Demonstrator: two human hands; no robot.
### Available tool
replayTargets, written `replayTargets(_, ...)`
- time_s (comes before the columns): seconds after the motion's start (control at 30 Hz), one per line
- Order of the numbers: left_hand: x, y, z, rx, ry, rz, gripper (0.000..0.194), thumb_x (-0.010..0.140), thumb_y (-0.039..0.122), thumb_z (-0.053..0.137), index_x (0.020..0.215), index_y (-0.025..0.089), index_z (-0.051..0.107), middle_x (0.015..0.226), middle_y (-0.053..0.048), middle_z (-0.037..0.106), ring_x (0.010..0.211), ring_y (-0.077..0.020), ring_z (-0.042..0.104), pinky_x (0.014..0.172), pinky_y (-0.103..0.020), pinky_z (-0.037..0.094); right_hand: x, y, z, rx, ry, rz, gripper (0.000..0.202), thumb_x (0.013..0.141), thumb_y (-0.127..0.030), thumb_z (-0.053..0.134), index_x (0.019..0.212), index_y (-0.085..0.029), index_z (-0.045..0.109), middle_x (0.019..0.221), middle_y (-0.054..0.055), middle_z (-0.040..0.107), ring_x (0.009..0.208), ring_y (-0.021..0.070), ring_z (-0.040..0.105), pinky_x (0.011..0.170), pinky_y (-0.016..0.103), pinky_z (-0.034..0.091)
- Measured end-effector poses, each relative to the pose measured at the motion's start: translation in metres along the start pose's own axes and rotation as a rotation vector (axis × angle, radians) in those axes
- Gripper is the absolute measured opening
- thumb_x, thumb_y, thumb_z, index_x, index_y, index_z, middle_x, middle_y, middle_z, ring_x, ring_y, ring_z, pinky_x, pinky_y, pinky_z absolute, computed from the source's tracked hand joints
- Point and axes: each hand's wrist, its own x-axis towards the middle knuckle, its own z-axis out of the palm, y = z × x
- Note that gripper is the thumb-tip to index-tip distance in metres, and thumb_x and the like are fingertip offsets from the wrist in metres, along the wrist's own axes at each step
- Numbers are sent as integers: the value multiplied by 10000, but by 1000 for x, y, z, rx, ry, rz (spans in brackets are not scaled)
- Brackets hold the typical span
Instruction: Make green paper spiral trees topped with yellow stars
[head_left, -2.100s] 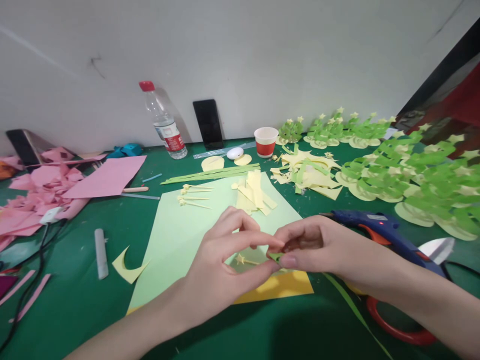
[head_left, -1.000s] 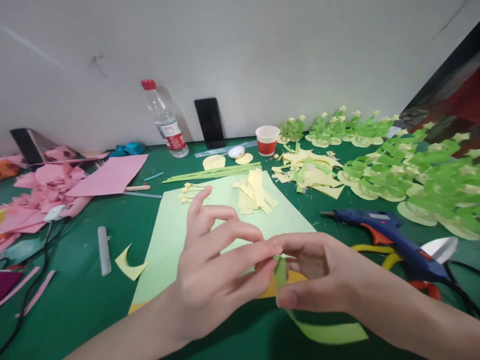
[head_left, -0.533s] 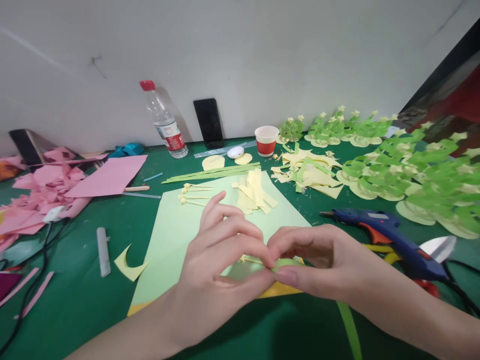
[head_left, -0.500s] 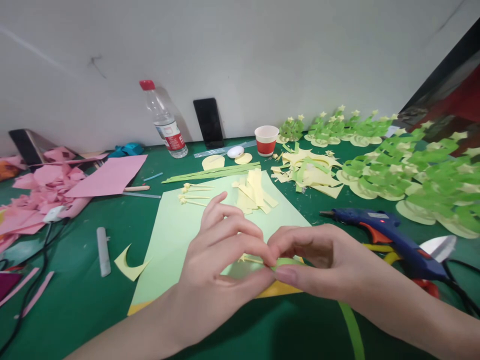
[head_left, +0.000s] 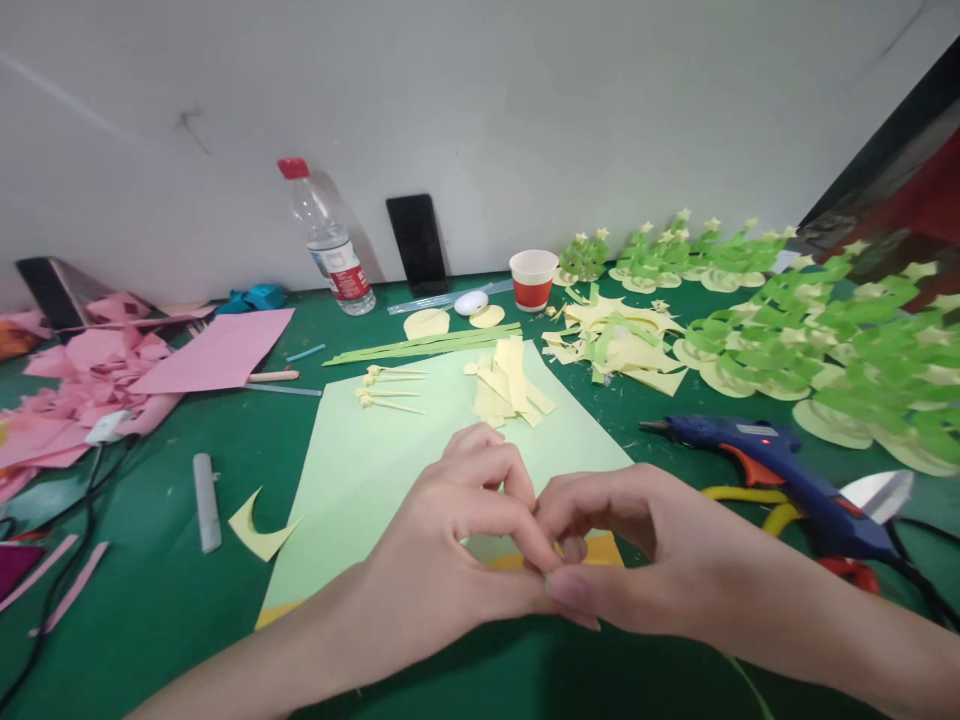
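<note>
My left hand (head_left: 469, 530) and my right hand (head_left: 622, 545) meet over the near edge of a pale green sheet (head_left: 352, 480), fingertips pinched together. What they pinch is almost wholly covered by the fingers; only a tiny yellowish bit shows between them. A thin green strip (head_left: 750, 685) trails below my right wrist. Farther up the sheet lie several thin yellow stems with small heads (head_left: 394, 394) and a pile of pale yellow strips (head_left: 510, 380).
A blue glue gun (head_left: 772, 460) and scissors (head_left: 874, 492) lie at the right, beside rows of green paper pieces (head_left: 780, 330). Behind stand a paper cup (head_left: 533, 290), a phone (head_left: 418, 245) and a bottle (head_left: 341, 265). Pink paper (head_left: 217, 350) is at the left.
Both hands have moved slightly nearer to me, and the left fingers have curled in. The star-tipped stem and green strip seen at the fingertips are now hidden; the trailing strip looks thinner.
</note>
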Motion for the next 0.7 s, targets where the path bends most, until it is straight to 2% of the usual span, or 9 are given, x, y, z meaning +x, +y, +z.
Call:
replayTargets(0.17, 0, 1, 1, 45, 49, 24, 173, 653, 141, 729, 555, 179, 592, 622, 53, 387, 675, -105, 429, 666, -253, 401, 2, 0, 1, -49, 34, -5, 170, 617, -319, 630, 630, -169, 552, 673, -5, 504, 651, 114, 427, 539, 207, 360)
replayTargets(0.3, 3, 2, -2, 109, 85, 96, 95, 689, 183, 704, 621, 183, 638, 625, 43, 386, 683, -115, 433, 665, -256, 411, 2, 3, -4, 16, 13, -72, 158, 662, -323, 626, 675, -168, 597, 691, -7, 540, 644, 101, 434, 573, 212, 357)
replayTargets(0.37, 5, 3, -4, 123, 39, 124, 41, 737, 184, 660, 698, 193, 668, 643, 34, 405, 706, -121, 442, 691, -260, 422, 2, 4, -9, 39, -7, -73, 172, 665, -331, 637, 675, -162, 608, 681, -9, 541, 634, 95, 431, 569, 213, 344)
replayTargets(0.5, 6, 4, -7, 156, -159, 148, 150, 828, 154, 538, 806, 188, 683, 682, 11, 459, 748, -132, 444, 783, -282, 425, 2, 6, -17, 29, -107, -13, 187, 671, -339, 651, 694, -156, 620, 648, -23, 532, 610, 79, 425, 549, 202, 325)
replayTargets(0.57, 5, 4, -7, 175, -200, 143, 188, 849, 161, 502, 805, 178, 684, 669, 11, 451, 732, -131, 439, 811, -295, 420, 2, 5, -18, 24, -105, 10, 177, 673, -333, 651, 692, -159, 624, 653, -24, 542, 614, 79, 432, 554, 201, 330)
replayTargets(0.7, 3, 2, -5, 189, -70, 148, 184, 841, 145, 510, 878, 187, 685, 660, 17, 452, 723, -128, 457, 814, -311, 425, 2, 0, -18, 13, -73, 36, 143, 627, -277, 679, 716, -176, 630, 705, -16, 558, 689, 109, 485, 600, 213, 367)
